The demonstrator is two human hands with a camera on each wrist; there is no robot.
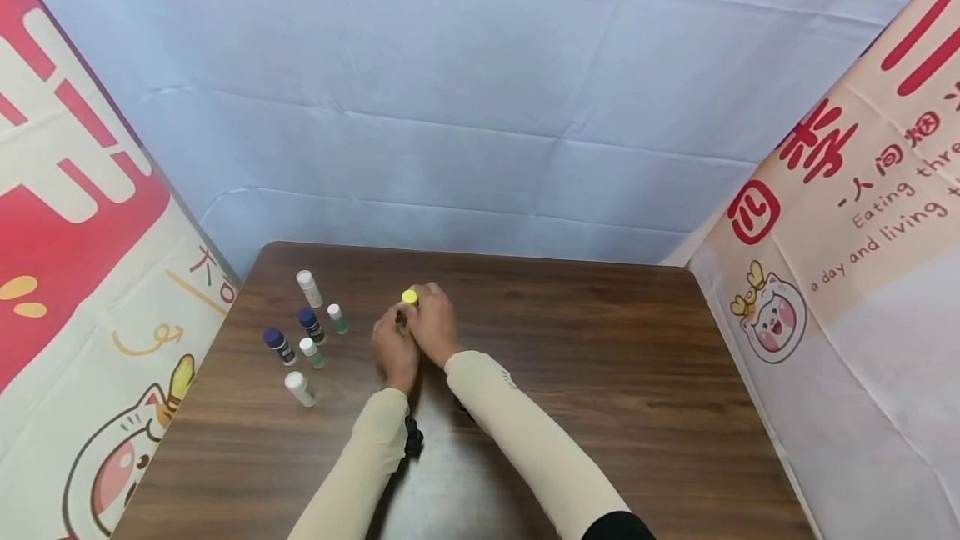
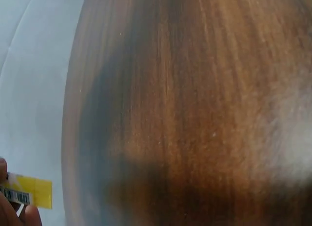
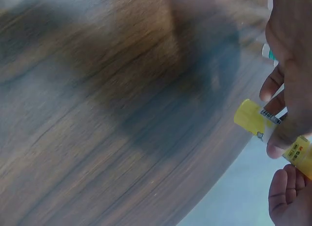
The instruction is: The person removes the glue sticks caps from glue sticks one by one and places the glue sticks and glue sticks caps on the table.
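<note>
Head camera shows me, at my remote post, a person's bare left hand (image 1: 395, 344) and right hand (image 1: 435, 322) closed together on a slim yellow-and-white cylindrical plastic tube (image 1: 409, 297) above a dark brown wood-grain table (image 1: 600, 357), left of centre and toward the far edge. On my right wrist feed, the left hand pinches the tube's barcoded body between thumb and fingers while the right hand's fingers curl at its other yellow end; the right thumb is hidden from me. My left wrist feed catches the tube's yellow end and barcode low at the frame's side.

Six small containers stand near the table's left edge: a white cylindrical tube (image 1: 309, 288) nearest the far left corner, two dark-blue-capped bottles (image 1: 311, 325) (image 1: 279, 346), two white-capped green tubes (image 1: 337, 318) (image 1: 311, 352), and a second white cylindrical tube (image 1: 299, 388) nearest the person. Cream fabric sleeves (image 1: 525, 432) cover both forearms; a pale blue cloth backdrop (image 1: 450, 107) hangs beyond the far edge.
</note>
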